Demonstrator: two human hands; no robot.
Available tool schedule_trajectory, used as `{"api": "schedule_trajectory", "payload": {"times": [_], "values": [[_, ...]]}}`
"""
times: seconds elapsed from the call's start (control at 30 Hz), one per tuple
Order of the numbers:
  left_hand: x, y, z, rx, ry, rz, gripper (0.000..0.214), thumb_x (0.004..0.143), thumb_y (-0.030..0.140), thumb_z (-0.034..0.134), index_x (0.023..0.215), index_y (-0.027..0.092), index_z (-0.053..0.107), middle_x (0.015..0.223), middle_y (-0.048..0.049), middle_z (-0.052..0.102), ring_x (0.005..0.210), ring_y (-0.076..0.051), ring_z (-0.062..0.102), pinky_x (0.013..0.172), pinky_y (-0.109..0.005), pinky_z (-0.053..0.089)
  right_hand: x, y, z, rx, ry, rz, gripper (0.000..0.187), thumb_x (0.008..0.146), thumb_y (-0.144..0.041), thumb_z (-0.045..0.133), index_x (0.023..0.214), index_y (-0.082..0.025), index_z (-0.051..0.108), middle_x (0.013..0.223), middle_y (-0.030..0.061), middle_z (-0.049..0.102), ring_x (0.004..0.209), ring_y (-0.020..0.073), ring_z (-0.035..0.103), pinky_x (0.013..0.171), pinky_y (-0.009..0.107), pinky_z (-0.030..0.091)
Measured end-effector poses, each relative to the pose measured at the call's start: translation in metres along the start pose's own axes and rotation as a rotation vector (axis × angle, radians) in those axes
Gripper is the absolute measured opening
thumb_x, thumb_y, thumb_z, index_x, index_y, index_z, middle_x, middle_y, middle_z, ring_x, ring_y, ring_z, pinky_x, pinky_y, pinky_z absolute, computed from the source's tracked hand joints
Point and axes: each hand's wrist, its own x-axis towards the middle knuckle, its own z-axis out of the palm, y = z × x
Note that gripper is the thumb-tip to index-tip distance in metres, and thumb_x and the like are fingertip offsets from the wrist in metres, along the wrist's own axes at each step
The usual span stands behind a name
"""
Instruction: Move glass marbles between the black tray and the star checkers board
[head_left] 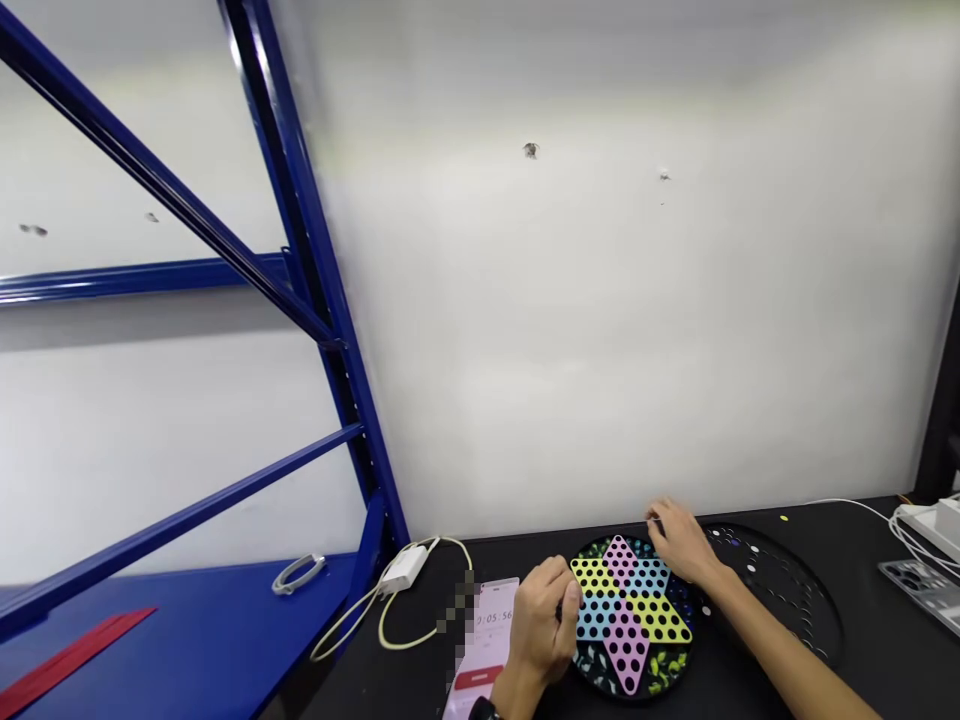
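Observation:
A round black Chinese checkers board (634,612) with a star of yellow, pink and blue fields lies on the black table. Small marbles sit in its rim tray at the bottom. My left hand (546,618) rests at the board's left edge, fingers curled in a loose fist; what they hold, if anything, is hidden. My right hand (681,545) reaches over the board's upper right edge, fingers bent and pinched near the rim. I cannot make out anything between them.
A second round black board or lid (787,585) lies to the right. A phone showing a timer (491,640) lies left of the board. A white charger with cable (403,572) lies by the blue shelf frame (315,300). White cables and a tray (926,585) are at far right.

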Motion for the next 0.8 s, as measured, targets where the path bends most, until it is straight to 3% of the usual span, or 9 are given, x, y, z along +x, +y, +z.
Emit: {"api": "schedule_trajectory", "payload": {"times": [0.13,0.27,0.4,0.6,0.7,0.8], "values": [[0.000,0.001,0.002,-0.011,-0.007,0.018,0.043,0.101,0.024,0.029,0.062,0.021,0.047,0.063,-0.0009,0.053,0.060,-0.015,0.051,0.057,-0.027,0.037,-0.028,0.053,-0.021,0.038,-0.062,0.071,0.013,0.085,-0.025,0.046,0.091,-0.023,0.058,0.096,0.0049,0.062,0.091,0.0209,0.060,0.081,0.033,0.044],[-0.001,0.000,0.003,-0.018,-0.005,0.013,0.044,0.101,0.024,0.028,0.062,0.021,0.048,0.063,-0.0009,0.053,0.060,-0.015,0.051,0.058,-0.028,0.037,-0.052,0.073,-0.018,0.079,-0.139,0.003,0.014,0.085,-0.027,0.047,0.088,-0.023,0.060,0.094,0.0037,0.062,0.082,0.0192,0.060,0.077,0.031,0.047],[-0.001,-0.002,0.002,-0.009,-0.011,-0.004,0.047,0.102,0.023,0.027,0.061,0.021,0.050,0.063,-0.0017,0.053,0.060,-0.015,0.051,0.058,-0.028,0.038,-0.055,0.073,-0.009,0.077,-0.129,-0.009,0.017,0.088,-0.027,0.043,0.084,-0.023,0.059,0.090,0.0041,0.061,0.082,0.0197,0.060,0.078,0.032,0.047],[-0.002,-0.003,0.002,0.000,-0.019,-0.016,0.047,0.102,0.024,0.025,0.061,0.021,0.049,0.063,-0.0026,0.053,0.061,-0.016,0.050,0.058,-0.029,0.038,-0.051,0.074,-0.013,0.160,-0.065,0.013,0.014,0.079,-0.021,0.047,0.078,-0.024,0.060,0.081,0.0025,0.060,0.075,0.0192,0.057,0.072,0.032,0.046],[-0.002,-0.003,0.003,-0.011,-0.014,-0.017,0.045,0.101,0.024,0.026,0.062,0.021,0.048,0.063,-0.0024,0.053,0.061,-0.016,0.049,0.058,-0.029,0.038,-0.041,0.057,-0.016,0.293,0.003,0.035,0.010,0.077,-0.021,0.051,0.076,-0.023,0.060,0.076,0.0021,0.061,0.070,0.0191,0.055,0.069,0.033,0.045],[-0.003,-0.004,0.003,-0.022,-0.009,-0.009,0.044,0.101,0.024,0.027,0.061,0.021,0.047,0.063,-0.0019,0.053,0.061,-0.016,0.050,0.058,-0.029,0.037,-0.017,0.024,-0.004,0.379,0.029,0.031,0.008,0.078,-0.021,0.052,0.078,-0.023,0.060,0.074,0.0019,0.062,0.069,0.0182,0.056,0.070,0.032,0.046]]}}
